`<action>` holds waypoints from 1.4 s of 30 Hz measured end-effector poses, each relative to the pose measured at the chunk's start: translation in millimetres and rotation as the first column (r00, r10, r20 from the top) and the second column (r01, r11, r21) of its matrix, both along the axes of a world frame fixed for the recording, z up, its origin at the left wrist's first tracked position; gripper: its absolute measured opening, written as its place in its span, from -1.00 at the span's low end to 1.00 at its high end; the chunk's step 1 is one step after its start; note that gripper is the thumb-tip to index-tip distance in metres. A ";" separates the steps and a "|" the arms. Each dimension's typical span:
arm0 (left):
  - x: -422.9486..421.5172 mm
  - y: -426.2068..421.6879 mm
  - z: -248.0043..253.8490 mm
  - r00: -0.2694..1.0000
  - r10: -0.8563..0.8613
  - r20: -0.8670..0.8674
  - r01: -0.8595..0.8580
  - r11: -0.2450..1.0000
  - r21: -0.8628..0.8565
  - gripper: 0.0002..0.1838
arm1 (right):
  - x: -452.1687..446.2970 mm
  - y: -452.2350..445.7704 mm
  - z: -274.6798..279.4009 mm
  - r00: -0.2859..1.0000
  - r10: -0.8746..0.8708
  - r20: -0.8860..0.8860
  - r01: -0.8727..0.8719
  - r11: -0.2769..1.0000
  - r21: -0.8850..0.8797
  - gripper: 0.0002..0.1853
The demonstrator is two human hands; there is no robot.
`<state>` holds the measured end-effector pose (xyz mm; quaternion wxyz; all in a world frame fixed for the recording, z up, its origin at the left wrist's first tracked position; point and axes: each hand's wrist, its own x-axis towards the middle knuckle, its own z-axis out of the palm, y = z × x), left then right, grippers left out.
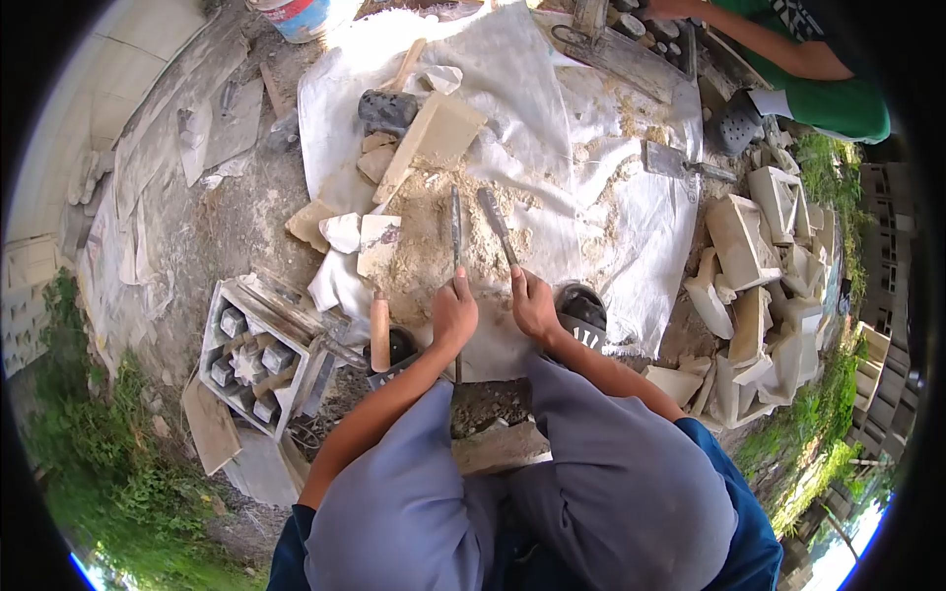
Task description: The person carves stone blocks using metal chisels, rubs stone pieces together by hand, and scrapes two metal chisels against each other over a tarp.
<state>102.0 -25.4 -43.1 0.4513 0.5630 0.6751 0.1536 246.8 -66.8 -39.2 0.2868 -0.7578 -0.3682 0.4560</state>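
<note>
Left hand [454, 313] closed in a fist round a thin dark bar [455, 222], which sticks out both ends of the grip; right hand [534, 305] closed on a dark flat-ended tool [496, 223], wide end away from the person. Both tools sit mid-scene over the pale sheet [631, 256], far ends near the crumbs [424, 231]; whether they touch, can't tell. Gripped at the near part, probably to keep fingers off the far ends and leave length to steer. Forearms run between or beside the knees, likely for steadiness. Just left, a wooden handle [379, 333] stands out near the left shoe [396, 347], within easy reach. Farther left, a hexagonal frame [258, 360] with dark blocks inside, apart from the crumbs, perhaps to keep it out of the way. Far side: pale slab [440, 130] beside a dark hammer head [388, 110], whose weight may help hold the sheet down. Right: broken pale pieces [749, 320] heaped off the sheet, presumably to save working room; flat trowel [667, 160] near the far right edge. Far right, a co-worker's hand [675, 8], well apart.
</note>
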 end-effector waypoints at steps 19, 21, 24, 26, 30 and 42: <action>-1.7 -2.4 7.3 1.000 -0.018 0.014 0.017 0.997 0.080 -0.38 | 5.0 9.1 -1.9 0.996 0.067 0.057 -0.063 0.996 -0.069 -0.35; -6.0 1.6 7.8 0.999 -0.034 -0.032 0.030 0.992 -0.124 -0.37 | 5.0 7.1 9.0 0.998 0.046 0.031 -0.046 0.999 -0.014 -0.35; -8.1 -7.0 0.6 1.000 0.007 -0.004 -0.007 0.998 0.066 -0.35 | 3.4 5.6 -11.2 0.993 0.076 0.089 -0.076 0.997 -0.007 -0.35; -9.7 -7.7 -0.9 0.998 -0.011 -0.056 0.012 1.000 0.007 -0.35 | 7.6 5.3 -12.4 0.996 0.079 0.051 -0.077 0.996 -0.043 -0.36; -8.8 -4.9 5.0 0.992 -0.056 -0.116 0.051 0.998 -0.044 -0.35 | 2.8 0.6 -5.8 0.998 0.045 0.033 -0.047 0.997 0.066 -0.35; -14.6 -3.4 13.6 0.990 -0.054 -0.127 0.042 0.994 -0.098 -0.34 | 10.6 20.4 -1.9 0.989 0.146 0.036 -0.144 0.987 -0.067 -0.41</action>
